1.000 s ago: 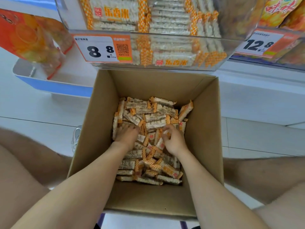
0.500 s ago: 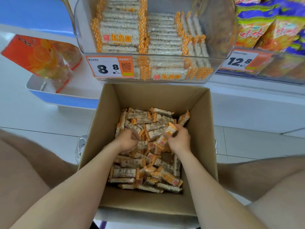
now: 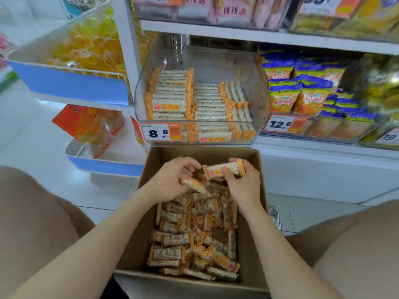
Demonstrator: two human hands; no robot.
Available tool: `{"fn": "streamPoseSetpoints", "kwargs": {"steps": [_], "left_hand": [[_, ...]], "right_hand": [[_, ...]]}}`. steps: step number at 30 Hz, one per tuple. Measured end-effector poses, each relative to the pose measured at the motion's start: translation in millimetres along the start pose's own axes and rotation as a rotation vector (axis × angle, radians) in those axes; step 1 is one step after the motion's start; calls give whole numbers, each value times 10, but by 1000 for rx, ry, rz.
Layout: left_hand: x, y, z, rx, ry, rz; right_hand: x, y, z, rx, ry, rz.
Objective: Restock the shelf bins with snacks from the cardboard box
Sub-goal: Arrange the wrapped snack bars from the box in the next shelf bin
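One wrapped rice bar (image 3: 224, 169) is pinched in the right hand (image 3: 244, 184), and a second bar (image 3: 192, 184) is gripped in the left hand (image 3: 172, 180), both over the cardboard box (image 3: 205, 152). Judged light and brittle, film slippery. Best held mid-length, not by the crimped ends.

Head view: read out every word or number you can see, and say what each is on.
"8 8": orange price tag on the clear bin.
"12.8": second price tag, next bin right.
"乐香米": rice cracker wrappers in the clear bin.
"19": cut-off tag, far right.
Small print, bag lettering, top-shelf tags: too blurred.
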State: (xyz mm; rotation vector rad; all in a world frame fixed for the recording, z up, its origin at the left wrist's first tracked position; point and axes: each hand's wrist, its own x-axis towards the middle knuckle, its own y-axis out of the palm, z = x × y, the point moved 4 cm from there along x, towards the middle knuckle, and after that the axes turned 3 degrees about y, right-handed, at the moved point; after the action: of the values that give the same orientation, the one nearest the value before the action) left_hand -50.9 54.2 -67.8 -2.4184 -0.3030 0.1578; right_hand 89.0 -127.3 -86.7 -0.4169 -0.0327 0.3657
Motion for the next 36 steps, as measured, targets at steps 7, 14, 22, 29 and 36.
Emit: {"fn": "streamPoseSetpoints", "kwargs": {"steps": [7, 14, 22, 29, 36], "left_hand": [[-209, -471, -374, 178, 126, -93], [-312, -592, -463, 127, 146, -165], [-342, -1039, -601, -19, 163, -174], [-294, -1496, -764, -314, 199, -197], [-188, -1794, -467, -15, 12, -731]], "right_hand": [[-160, -126, 372, 225, -15, 50], [-272, 28, 461, 593, 191, 214], [-192, 162, 825, 463, 201, 433], [-151, 348, 1444, 533, 161, 795], [331, 299, 2022, 43, -304, 419]]}}
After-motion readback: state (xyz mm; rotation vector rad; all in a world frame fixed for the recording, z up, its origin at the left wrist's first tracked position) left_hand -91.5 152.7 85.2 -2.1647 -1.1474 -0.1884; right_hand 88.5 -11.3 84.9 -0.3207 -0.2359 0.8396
